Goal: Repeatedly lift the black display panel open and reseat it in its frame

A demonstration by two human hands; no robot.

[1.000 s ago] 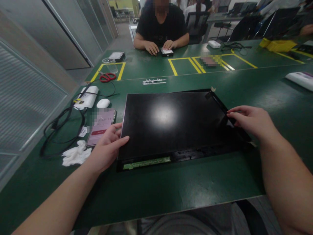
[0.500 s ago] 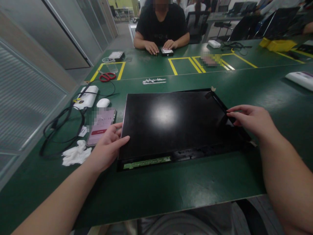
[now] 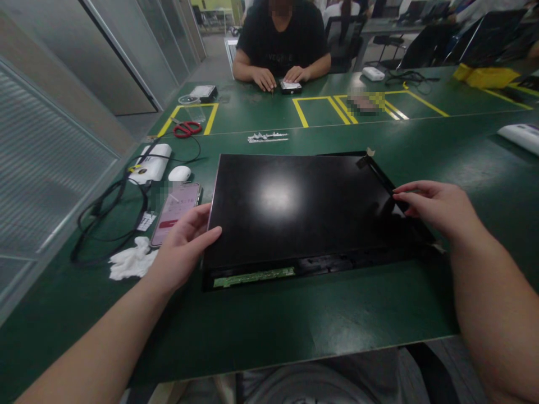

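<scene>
A black LCD screen panel point(image 3: 278, 224) lies over a thin black frame point(image 3: 357, 259) on the green table. Along the near edge shows a green circuit strip point(image 3: 255, 277). My left hand point(image 3: 183, 244) is closed on the panel's left edge, thumb on top and fingers at the side, partly hidden. That end of the panel looks slightly raised. At the right, my right hand point(image 3: 433, 205) pinches the frame's right side between thumb and fingers. Tape pieces stick out at the frame's right corners.
Left of the panel are a phone point(image 3: 177, 213), a crumpled white tissue point(image 3: 132, 258), a white mouse point(image 3: 179, 174), black cables point(image 3: 80, 241) and red scissors point(image 3: 187, 129). White scraps point(image 3: 267, 137) lie beyond the panel. Across the table, a person point(image 3: 282, 45) handles a hard drive point(image 3: 290, 86).
The panel's left end has risen slightly with my left hand, covering more of the frame's far edge. My right hand keeps its pinch. The view has shifted a little.
</scene>
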